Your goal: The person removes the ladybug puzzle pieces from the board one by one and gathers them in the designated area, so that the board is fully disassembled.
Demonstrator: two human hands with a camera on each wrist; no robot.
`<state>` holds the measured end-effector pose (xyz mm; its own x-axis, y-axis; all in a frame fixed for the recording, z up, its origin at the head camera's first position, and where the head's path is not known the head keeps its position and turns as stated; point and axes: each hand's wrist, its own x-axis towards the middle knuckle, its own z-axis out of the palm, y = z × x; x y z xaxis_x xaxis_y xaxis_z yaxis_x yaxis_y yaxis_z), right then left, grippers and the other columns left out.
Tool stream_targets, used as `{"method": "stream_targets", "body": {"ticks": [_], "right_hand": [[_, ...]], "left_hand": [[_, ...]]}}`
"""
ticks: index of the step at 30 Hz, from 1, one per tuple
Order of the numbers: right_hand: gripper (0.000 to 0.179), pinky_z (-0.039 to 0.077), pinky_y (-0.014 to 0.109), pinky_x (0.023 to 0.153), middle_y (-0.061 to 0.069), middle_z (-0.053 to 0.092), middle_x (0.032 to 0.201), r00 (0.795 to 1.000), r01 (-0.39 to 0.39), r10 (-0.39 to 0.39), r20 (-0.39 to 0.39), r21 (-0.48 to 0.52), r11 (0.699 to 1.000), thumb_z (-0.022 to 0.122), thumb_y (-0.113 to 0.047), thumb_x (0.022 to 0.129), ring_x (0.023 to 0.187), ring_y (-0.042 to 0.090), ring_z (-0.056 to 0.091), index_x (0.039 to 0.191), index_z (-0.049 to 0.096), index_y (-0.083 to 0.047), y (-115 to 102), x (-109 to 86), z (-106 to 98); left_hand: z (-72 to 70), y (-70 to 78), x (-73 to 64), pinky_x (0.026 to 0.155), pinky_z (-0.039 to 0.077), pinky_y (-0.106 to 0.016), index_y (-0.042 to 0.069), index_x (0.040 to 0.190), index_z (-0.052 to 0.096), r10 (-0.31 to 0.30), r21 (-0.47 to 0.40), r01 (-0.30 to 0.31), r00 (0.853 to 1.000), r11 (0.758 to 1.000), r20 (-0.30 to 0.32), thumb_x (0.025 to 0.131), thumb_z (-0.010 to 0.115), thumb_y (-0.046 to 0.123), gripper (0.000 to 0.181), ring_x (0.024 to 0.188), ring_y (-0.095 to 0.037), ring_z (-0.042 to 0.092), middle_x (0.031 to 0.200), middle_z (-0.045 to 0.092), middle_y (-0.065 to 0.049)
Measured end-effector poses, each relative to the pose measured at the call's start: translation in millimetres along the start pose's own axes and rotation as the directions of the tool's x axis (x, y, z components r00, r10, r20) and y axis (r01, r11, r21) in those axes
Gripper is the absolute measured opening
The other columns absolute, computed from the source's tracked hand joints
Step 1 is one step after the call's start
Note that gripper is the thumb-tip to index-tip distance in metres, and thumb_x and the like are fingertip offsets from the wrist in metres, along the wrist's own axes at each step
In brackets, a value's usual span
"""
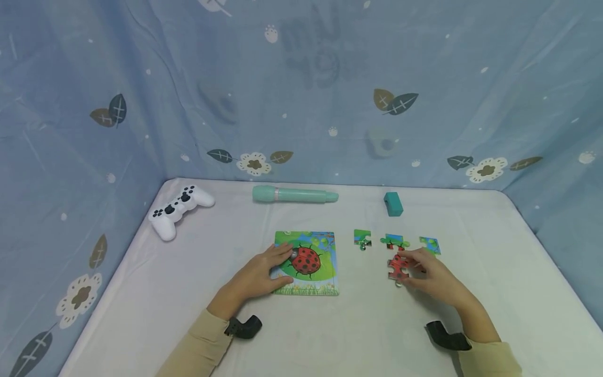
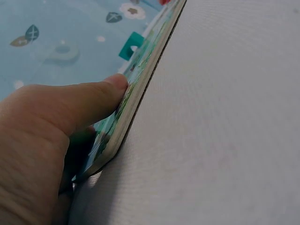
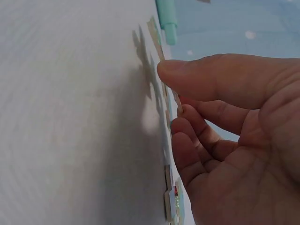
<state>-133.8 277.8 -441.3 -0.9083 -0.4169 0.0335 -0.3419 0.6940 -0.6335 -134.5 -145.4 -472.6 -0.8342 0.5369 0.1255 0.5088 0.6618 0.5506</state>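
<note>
My left hand (image 1: pixel 259 272) rests on the left part of a square ladybug puzzle board (image 1: pixel 327 277), fingers and thumb spread. In the left wrist view its thumb lies along the edge of the board (image 2: pixel 129 105). My right hand (image 1: pixel 435 277) pinches a red, black-spotted puzzle piece (image 1: pixel 398 266) between thumb and fingers. The right wrist view shows the thin held piece (image 3: pixel 178 102) edge-on, with a shadow beside it on the cloth. Just beyond that hand lie a green piece (image 1: pixel 362 237), a blue-green piece with red (image 1: pixel 394 240) and a corner piece (image 1: pixel 431 244).
A white game controller (image 1: pixel 181 209) lies at the back left. Along the back are a mint-green tube (image 1: pixel 297 195) and a teal block (image 1: pixel 393 204). Another puzzle piece (image 3: pixel 168 197) lies below my right hand in the right wrist view. Blue patterned cloth (image 1: pixel 301 104) walls the table.
</note>
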Motion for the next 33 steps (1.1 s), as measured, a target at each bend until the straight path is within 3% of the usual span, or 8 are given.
{"method": "stream_targets", "body": {"ticks": [10, 18, 28, 33], "right_hand": [[0.052, 0.048, 0.025, 0.075, 0.008, 0.053, 0.108, 0.999, -0.053, 0.054, 0.005, -0.04, 0.998, 0.074, -0.007, 0.078, 0.094, 0.018, 0.05, 0.127, 0.055, 0.0, 3.5, -0.1, 4.5], [0.051, 0.051, 0.04, 0.085, 0.01, 0.054, 0.114, 0.996, -0.087, 0.089, 0.025, -0.072, 0.994, 0.072, -0.006, 0.079, 0.104, 0.026, 0.054, 0.127, 0.055, -0.001, 1.2, 1.6, 4.0], [0.053, 0.049, 0.051, 0.089, 0.019, 0.055, 0.126, 0.999, -0.045, 0.044, -0.023, -0.032, 0.998, 0.072, -0.01, 0.082, 0.113, 0.036, 0.053, 0.13, 0.051, 0.003, -7.8, 1.8, 3.0], [0.054, 0.051, 0.04, 0.091, 0.016, 0.057, 0.125, 0.999, -0.002, 0.003, -0.04, 0.025, 1.0, 0.073, -0.011, 0.083, 0.108, 0.032, 0.056, 0.131, 0.051, 0.001, -15.3, 5.7, 10.2]], "left_hand": [[1.6, -3.5, 1.2, 0.111, 0.034, -0.048, 0.005, 0.139, 0.047, -0.009, 0.004, 0.009, 1.0, 1.0, 0.002, 0.085, 0.068, 0.044, 0.07, 0.137, -0.041, 0.032, 0.149, 0.04, -0.006], [0.5, -1.8, 0.3, 0.11, 0.035, -0.049, 0.002, 0.137, 0.049, 0.011, -0.007, -0.011, 1.0, 1.0, -0.015, 0.085, 0.069, 0.042, 0.069, 0.136, -0.043, 0.033, 0.147, 0.043, -0.009], [1.6, -3.0, -1.1, 0.11, 0.035, -0.048, 0.002, 0.136, 0.05, -0.002, -0.025, 0.001, 1.0, 1.0, -0.028, 0.083, 0.07, 0.041, 0.069, 0.136, -0.042, 0.034, 0.147, 0.044, -0.008], [0.9, -3.8, -0.1, 0.11, 0.036, -0.047, 0.003, 0.136, 0.05, 0.002, -0.057, -0.005, 0.999, 0.998, -0.048, 0.082, 0.072, 0.04, 0.07, 0.136, -0.037, 0.035, 0.147, 0.044, -0.006]]}}
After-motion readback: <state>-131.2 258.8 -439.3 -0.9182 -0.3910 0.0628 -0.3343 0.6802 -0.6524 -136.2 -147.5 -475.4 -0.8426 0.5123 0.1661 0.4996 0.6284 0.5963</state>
